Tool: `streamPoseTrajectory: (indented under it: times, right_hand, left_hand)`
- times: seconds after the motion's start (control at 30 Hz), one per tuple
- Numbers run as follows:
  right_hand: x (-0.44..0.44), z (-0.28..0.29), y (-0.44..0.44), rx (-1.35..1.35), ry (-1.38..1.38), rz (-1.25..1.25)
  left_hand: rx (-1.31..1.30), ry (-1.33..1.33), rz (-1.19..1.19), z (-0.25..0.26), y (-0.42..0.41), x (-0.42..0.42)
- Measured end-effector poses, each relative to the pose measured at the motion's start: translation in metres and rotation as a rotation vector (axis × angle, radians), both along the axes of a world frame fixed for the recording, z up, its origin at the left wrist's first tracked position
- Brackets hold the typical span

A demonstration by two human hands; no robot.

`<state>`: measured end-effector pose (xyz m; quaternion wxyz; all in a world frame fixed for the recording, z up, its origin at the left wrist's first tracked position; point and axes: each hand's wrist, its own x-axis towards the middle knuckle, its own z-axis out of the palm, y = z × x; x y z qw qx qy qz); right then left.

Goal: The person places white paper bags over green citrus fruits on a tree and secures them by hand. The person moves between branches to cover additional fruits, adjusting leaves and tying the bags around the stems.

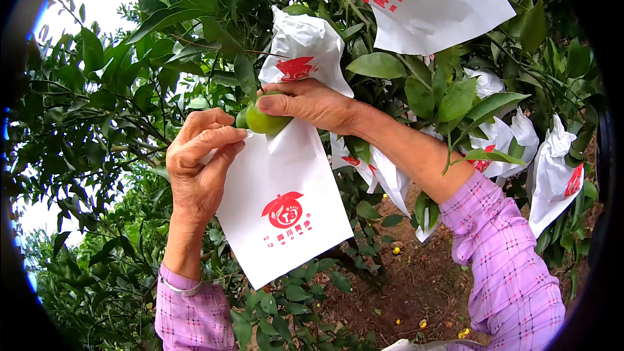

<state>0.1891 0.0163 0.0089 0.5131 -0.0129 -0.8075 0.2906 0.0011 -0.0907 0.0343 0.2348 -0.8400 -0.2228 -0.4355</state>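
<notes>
A green citrus fruit (pixel 267 120) hangs among leaves at the middle of the view. My right hand (pixel 312 107) has its thumb and fingers around the upper part of this fruit. Below it hangs a flat white paper fruit bag (pixel 287 175) bearing a red fruit emblem and writing. Between thumb and forefinger, my left hand (pixel 204 156) pinches the upper left corner of the bag. The bag's mouth lies right at the fruit's underside; how far the fruit sits inside cannot be told. Part of another green fruit shows just left of the held one.
A bagged fruit (pixel 304 44) hangs just above my right hand. Another white bag (pixel 424 5) juts in at the top right. More bagged fruits (pixel 555 175) hang at the right. Leafy branches (pixel 97 87) fill the left. Small yellow fruits (pixel 423 323) lie on brown soil.
</notes>
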Motion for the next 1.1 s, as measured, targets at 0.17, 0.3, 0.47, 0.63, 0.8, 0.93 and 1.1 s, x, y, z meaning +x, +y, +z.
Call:
streamPoseTrajectory:
  times: [0.17,0.3,0.47,0.63,0.8,0.93,1.1]
  right_hand:
    - [0.003,-0.001,-0.003,0.062,-0.066,-0.021]
    - [-0.013,-0.004,-0.005,0.152,0.063,0.019]
    - [-0.009,-0.001,-0.010,0.082,0.075,0.090]
    - [0.004,-0.006,-0.015,-0.142,-0.074,0.180]
    - [0.003,-0.010,-0.001,-0.148,-0.145,0.176]
    - [-0.006,-0.007,-0.005,-0.157,-0.094,0.451]
    - [-0.003,-0.009,-0.005,-0.085,0.084,0.130]
  left_hand:
    - [-0.605,-0.302,-0.204,0.013,0.016,-0.004]
    - [-0.757,-0.176,-0.238,0.028,0.030,-0.011]
    - [-0.875,-0.280,-0.329,0.025,0.021,-0.001]
    - [-0.844,-0.281,-0.356,0.038,0.003,-0.028]
    - [-0.879,-0.266,-0.363,0.052,-0.020,-0.014]
    - [-0.886,-0.165,-0.294,0.052,-0.018,-0.014]
    - [-0.822,-0.096,-0.196,0.059,-0.009,-0.024]
